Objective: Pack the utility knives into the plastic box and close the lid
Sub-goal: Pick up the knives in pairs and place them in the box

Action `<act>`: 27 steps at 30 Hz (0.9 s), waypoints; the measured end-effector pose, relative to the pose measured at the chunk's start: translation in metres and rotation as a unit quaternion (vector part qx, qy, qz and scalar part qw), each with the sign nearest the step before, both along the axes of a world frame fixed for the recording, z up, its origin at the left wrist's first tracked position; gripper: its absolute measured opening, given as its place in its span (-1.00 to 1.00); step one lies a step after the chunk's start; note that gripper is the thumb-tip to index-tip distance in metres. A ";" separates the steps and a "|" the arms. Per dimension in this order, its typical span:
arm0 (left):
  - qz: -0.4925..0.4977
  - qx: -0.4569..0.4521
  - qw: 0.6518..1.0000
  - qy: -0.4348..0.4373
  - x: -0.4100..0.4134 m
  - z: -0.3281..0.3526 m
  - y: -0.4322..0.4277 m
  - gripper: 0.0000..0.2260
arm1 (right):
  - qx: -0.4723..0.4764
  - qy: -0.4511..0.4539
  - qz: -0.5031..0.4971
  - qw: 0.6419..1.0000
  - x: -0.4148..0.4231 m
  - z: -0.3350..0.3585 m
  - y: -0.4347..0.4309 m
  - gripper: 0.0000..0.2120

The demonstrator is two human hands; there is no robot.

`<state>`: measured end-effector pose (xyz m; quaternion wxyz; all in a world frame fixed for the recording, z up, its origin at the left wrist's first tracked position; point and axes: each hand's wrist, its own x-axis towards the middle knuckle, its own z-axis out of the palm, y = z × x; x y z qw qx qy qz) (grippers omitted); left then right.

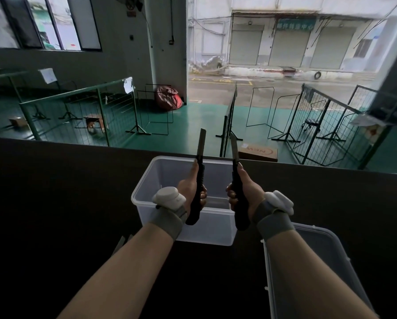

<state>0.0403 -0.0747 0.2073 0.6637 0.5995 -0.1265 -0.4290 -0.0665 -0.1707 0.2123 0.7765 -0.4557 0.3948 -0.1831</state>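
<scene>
1. Two knives are held up above the clear rectangular plastic box [206, 229], which stands open on the dark table [54, 203]. This head view is the only one there is.
2. The left hand [189, 188] has its fingers wrapped round the left black-handled utility knife [201, 171]. The right hand [247, 191] grips the right black-handled utility knife [240, 217] the same way. Both grey blades are slid out and point up and away from the person.
3. To my eye, the step in hand is lowering the knives in. I'd pull both blades back into the handles first, since the thumbs already lie along the spines.
4. Put them in one at a time, tipped flat and lengthwise along the floor of the box. Dropped upright, they could stick up above the rim.
5. Keep the two tips apart on the way down, as they stand near each other now.
6. The translucent plastic lid [319, 261] lies near the right forearm, off the box, ready for closing afterwards.
7. I cannot tell whether anything already lies in the box.
</scene>
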 end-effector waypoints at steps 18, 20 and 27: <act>0.002 0.011 0.999 -0.047 0.003 0.012 -0.009 -0.42 | -0.020 -0.015 0.009 1.000 0.005 0.012 0.002 -0.40; 0.000 0.014 0.999 -0.051 0.005 0.013 -0.012 -0.41 | -0.027 -0.022 0.007 0.999 0.007 0.011 -0.003 -0.40; -0.009 0.016 0.999 -0.050 0.008 0.011 -0.019 -0.41 | -0.056 -0.013 0.011 0.998 0.019 0.015 -0.010 -0.39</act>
